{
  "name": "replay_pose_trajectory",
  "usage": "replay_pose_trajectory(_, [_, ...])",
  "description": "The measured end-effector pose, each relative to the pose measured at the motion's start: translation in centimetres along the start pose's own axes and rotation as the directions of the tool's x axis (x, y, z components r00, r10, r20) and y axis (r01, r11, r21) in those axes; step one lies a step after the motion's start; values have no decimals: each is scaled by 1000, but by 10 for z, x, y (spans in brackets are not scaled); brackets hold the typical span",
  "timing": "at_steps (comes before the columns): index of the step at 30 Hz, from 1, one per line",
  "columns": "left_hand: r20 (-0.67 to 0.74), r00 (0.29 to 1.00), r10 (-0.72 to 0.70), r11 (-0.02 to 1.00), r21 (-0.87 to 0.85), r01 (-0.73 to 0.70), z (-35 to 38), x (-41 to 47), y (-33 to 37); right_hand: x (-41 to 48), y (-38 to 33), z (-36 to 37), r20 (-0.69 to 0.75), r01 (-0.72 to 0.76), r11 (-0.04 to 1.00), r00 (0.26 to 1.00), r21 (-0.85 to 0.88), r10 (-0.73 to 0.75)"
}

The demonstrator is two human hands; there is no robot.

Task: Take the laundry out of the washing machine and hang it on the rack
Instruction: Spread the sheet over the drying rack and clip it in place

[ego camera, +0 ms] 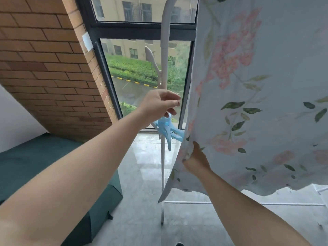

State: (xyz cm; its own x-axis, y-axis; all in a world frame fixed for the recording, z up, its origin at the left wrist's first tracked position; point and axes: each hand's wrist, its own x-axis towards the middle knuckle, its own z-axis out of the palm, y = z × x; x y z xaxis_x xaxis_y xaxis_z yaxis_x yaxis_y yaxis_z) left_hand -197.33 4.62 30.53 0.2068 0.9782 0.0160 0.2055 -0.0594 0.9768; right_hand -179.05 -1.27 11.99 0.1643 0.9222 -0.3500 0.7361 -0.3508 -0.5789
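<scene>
A large white sheet [257, 89] printed with pink flowers and green leaves hangs from above and fills the right side. My right hand [195, 160] grips its left edge low down, fingers hidden behind the cloth. The white upright pole of the drying rack [164, 50] stands just left of the sheet. My left hand [159, 103] is raised beside the pole with fingers curled, holding light blue clothes pegs [168, 130] that dangle below it. The washing machine is out of view.
A dark-framed window [142, 29] lies behind the rack, with a brick wall [44, 59] at left. A dark green cushioned seat [44, 166] fills the lower left. Rack base bars [195, 202] cross the grey tiled floor [142, 174].
</scene>
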Motion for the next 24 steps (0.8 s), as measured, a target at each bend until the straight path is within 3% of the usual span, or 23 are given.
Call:
replay_pose_trajectory(5, [-26, 998, -55, 983, -178, 49, -46, -9, -41, -4, 0, 40, 14, -137, 990, 990, -28, 138])
replay_pose_trajectory(10, [-92, 986, -140, 972, -204, 119, -87, 0, -104, -6, -26, 95, -11, -279, 959, 960, 41, 280])
replay_pose_trajectory(16, [87, 943, -323, 943, -50, 328, -124, 9, -169, -31, -67, 152, -13, -494, 836, 859, 239, 511])
replay_pose_trajectory(24, [329, 873, -359, 933, 90, 349, -108, 53, -188, -14, -97, 156, -34, -485, 776, 839, 403, 543])
